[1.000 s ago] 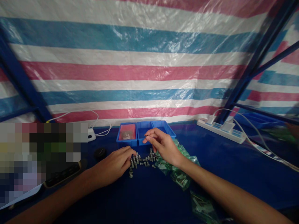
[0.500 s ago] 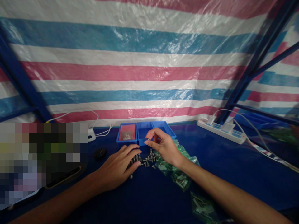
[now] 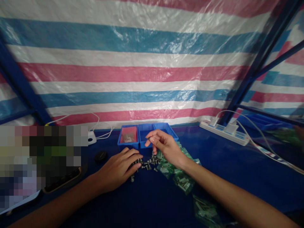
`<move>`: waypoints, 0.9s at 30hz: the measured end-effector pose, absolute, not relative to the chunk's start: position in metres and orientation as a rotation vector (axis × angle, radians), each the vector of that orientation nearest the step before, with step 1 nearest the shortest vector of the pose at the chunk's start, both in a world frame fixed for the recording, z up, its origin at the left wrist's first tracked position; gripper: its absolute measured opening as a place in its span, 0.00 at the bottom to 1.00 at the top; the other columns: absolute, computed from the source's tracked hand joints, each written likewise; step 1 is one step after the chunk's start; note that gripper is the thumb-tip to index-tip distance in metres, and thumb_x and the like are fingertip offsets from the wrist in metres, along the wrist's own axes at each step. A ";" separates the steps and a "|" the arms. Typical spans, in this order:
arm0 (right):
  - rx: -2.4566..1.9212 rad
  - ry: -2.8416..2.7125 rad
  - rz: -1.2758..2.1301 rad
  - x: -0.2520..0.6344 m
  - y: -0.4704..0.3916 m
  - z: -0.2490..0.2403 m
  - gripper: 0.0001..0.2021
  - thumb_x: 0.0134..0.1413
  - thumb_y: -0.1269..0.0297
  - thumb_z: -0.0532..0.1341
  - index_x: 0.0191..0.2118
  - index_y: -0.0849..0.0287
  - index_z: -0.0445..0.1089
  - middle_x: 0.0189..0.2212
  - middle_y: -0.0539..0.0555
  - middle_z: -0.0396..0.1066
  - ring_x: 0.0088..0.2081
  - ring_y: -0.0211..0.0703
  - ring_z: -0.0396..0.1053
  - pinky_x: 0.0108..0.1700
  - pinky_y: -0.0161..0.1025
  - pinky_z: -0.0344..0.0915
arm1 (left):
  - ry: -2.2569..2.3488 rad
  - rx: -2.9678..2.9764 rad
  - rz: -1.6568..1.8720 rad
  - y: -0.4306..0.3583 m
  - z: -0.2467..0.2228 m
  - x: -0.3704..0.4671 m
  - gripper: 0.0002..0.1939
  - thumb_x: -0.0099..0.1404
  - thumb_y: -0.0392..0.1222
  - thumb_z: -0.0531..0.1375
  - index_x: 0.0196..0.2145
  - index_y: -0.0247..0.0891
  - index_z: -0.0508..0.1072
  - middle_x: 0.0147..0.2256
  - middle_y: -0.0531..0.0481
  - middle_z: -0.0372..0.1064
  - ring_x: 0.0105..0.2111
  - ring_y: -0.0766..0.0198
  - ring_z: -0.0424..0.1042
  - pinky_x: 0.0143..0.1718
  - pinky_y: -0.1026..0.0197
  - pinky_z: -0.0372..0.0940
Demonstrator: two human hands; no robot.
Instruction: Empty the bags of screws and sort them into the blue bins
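My left hand point(image 3: 120, 171) lies palm down at the left side of a pile of small metal screws point(image 3: 147, 165), fingers stretched and slightly curved over part of it. What lies beneath the palm is hidden. My right hand point(image 3: 166, 146) is raised above the pile with thumb and index finger pinched on a small dark piece, which looks like a screw point(image 3: 149, 138). Behind the hands stand a blue bin with a pink lining and clear bag point(image 3: 128, 138) and two more blue bins point(image 3: 145, 128). Green plastic bags of metal parts point(image 3: 184, 183) lie under and beside my right forearm.
A white power strip point(image 3: 224, 133) with plugs and cables lies at the back right. To the left are a round black object point(image 3: 100, 155), a white device with a cable point(image 3: 91, 138) and a blurred-out area. Striped sheeting point(image 3: 142, 74) hangs behind the blue table.
My right hand has turned slightly, its fingertips moving a little left and up with the small piece still pinched. My left hand's fingers have settled slightly lower over the screws.
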State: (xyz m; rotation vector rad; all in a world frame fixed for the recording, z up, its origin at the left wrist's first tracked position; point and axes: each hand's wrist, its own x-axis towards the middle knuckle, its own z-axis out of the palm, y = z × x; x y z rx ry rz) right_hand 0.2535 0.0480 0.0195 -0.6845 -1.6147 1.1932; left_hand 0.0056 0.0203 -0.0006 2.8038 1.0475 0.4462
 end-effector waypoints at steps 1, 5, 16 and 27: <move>-0.685 -1.601 1.217 0.254 0.048 0.021 0.12 0.68 0.53 0.64 0.47 0.56 0.73 0.36 0.54 0.79 0.24 0.36 0.65 0.29 0.38 0.66 | 1.049 2.804 0.442 0.021 0.000 0.006 0.18 0.83 0.49 0.49 0.63 0.45 0.69 0.59 0.50 0.70 0.58 0.55 0.67 0.62 0.52 0.61; -0.695 -1.504 1.356 0.255 0.048 0.023 0.13 0.68 0.52 0.64 0.45 0.57 0.76 0.33 0.52 0.75 0.24 0.34 0.63 0.27 0.36 0.64 | 1.056 2.812 0.433 0.022 0.001 0.006 0.18 0.82 0.49 0.50 0.63 0.44 0.69 0.59 0.49 0.70 0.57 0.55 0.67 0.61 0.52 0.61; -0.746 -1.637 1.175 0.254 0.048 0.020 0.10 0.68 0.57 0.64 0.50 0.53 0.72 0.38 0.52 0.72 0.29 0.39 0.65 0.30 0.39 0.66 | 1.030 2.856 0.423 0.022 -0.002 0.003 0.19 0.82 0.50 0.50 0.64 0.45 0.68 0.60 0.49 0.69 0.58 0.54 0.66 0.61 0.50 0.62; -0.859 -1.978 0.482 0.259 0.042 0.021 0.04 0.66 0.67 0.64 0.44 0.52 0.75 0.37 0.51 0.70 0.38 0.43 0.70 0.39 0.41 0.66 | 1.028 2.910 0.435 0.023 -0.005 0.002 0.20 0.82 0.51 0.50 0.64 0.46 0.69 0.60 0.48 0.69 0.58 0.53 0.67 0.62 0.49 0.63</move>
